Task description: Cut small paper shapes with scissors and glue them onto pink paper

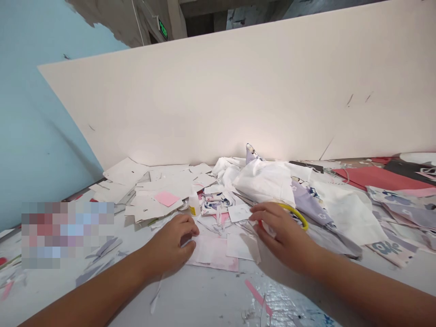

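My left grip (173, 241) is half open, seemingly empty, beside the pink sheet (208, 256); my right grip (285, 234) is loosely parted over the scissors (302, 220), its hold unclear. Loose strips (220, 217) between them suggest some cutting done; I can't tell what's left.

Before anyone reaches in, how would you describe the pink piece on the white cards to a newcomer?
Find the big pale board, then the white cards heaped below its left half. The pink piece lies on top, its solid colour unlike the white around it.
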Available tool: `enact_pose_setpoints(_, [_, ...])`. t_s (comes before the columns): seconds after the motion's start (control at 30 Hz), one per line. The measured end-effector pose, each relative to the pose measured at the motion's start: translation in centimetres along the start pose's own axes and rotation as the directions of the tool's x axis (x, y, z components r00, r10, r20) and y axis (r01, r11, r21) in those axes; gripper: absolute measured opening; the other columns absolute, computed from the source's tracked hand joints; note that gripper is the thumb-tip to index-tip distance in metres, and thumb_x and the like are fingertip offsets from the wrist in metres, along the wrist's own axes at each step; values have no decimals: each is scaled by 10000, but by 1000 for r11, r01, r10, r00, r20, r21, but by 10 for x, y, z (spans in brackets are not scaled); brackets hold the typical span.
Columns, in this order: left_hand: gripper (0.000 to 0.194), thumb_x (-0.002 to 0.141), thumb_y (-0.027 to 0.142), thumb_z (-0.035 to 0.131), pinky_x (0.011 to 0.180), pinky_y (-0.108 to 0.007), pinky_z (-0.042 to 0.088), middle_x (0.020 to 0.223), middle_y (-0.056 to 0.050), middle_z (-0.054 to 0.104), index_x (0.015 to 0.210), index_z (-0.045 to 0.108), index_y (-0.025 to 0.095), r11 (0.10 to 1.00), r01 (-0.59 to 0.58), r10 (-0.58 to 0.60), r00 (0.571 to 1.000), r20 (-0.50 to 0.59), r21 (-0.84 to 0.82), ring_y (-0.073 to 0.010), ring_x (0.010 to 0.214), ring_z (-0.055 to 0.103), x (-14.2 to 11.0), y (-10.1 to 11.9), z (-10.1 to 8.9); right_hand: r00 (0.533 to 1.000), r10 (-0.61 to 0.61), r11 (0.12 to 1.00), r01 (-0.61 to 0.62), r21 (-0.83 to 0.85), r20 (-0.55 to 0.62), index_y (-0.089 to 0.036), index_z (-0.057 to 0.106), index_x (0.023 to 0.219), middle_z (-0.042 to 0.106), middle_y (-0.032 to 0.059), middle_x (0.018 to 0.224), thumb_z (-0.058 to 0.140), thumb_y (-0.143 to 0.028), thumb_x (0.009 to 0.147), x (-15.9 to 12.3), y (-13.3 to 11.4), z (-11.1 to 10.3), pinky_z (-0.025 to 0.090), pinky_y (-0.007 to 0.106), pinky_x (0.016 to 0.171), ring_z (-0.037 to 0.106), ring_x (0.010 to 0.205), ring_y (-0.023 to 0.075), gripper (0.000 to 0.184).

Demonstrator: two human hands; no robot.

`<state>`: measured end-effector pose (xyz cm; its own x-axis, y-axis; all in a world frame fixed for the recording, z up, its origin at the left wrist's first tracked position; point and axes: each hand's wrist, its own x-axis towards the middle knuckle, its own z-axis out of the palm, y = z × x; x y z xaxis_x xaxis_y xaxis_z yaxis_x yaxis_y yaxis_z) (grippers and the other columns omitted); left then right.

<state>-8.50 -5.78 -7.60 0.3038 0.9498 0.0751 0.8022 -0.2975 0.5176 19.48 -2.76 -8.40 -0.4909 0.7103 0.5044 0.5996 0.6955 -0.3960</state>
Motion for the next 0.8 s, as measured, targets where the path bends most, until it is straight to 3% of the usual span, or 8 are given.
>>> enact_pose_setpoints(0.07, [127, 744, 210, 423, 705, -275, 449, 957, -49, 520, 760, 548, 214, 1000, 5, -5, 1000, -12, -6, -182, 846, 513, 0, 3, 1, 996, 85, 995, -86, -51, -32, -207, 586, 884, 594, 85, 998, 457, -198, 812, 3, 4, -4, 418, 396, 843, 522, 976, 237, 148])
enact_pose_setpoints(0.17, [129, 754, 213, 421, 658, -267, 427, 915, -37, 528, 740, 549, 218, 1000, 11, -11, 1000, -3, 3, -171, 788, 513, 1, 5, 0, 987, 150, 986, -145, -79, 63, -218, 593, 900, 598, 74, 993, 473, -209, 796, 3, 6, -3, 418, 407, 838, 517, 972, 245, 159])
enact_pose_setpoints(0.27, [159, 777, 227, 408, 662, -269, 414, 864, -30, 537, 726, 558, 217, 1000, 12, -12, 1000, 28, 14, -166, 764, 513, 1, 5, -1, 980, 126, 989, -112, -94, 155, -220, 612, 895, 613, 71, 967, 497, -226, 788, 1, 3, 1, 409, 414, 840, 502, 980, 258, 157])
enact_pose_setpoints(0.43, [150, 783, 260, 432, 729, -283, 413, 941, -40, 529, 800, 576, 221, 999, -44, 44, 999, -3, 30, -179, 842, 507, 0, 8, -3, 976, 134, 988, -117, -105, 172, -208, 621, 848, 628, 77, 910, 501, -234, 787, 0, -2, 3, 407, 416, 823, 492, 961, 266, 137])
enact_pose_setpoints(0.53, [159, 769, 265, 449, 667, -271, 424, 1003, -45, 515, 851, 578, 222, 1000, -23, 23, 999, 35, -8, -167, 794, 507, -4, 15, -3, 975, 124, 988, -103, -118, 187, -203, 623, 823, 627, 70, 891, 501, -220, 779, 1, -2, 3, 406, 418, 815, 487, 939, 262, 131])
enact_pose_setpoints(0.63, [116, 753, 247, 443, 618, -271, 418, 963, -41, 517, 789, 546, 207, 1000, 11, -10, 999, 50, -18, -141, 680, 482, -6, 20, -2, 975, 119, 988, -98, -118, 188, -201, 625, 827, 624, 71, 898, 502, -220, 776, -1, -2, 3, 405, 422, 814, 484, 933, 261, 134])
enact_pose_setpoints(0.8, [45, 733, 224, 439, 599, -259, 393, 876, -24, 517, 704, 465, 203, 999, 21, -21, 1000, 12, -28, -140, 672, 461, -3, 17, 5, 974, 129, 987, -108, -119, 187, -208, 628, 833, 623, 71, 900, 496, -224, 779, -3, -1, 6, 401, 433, 817, 486, 941, 268, 143])
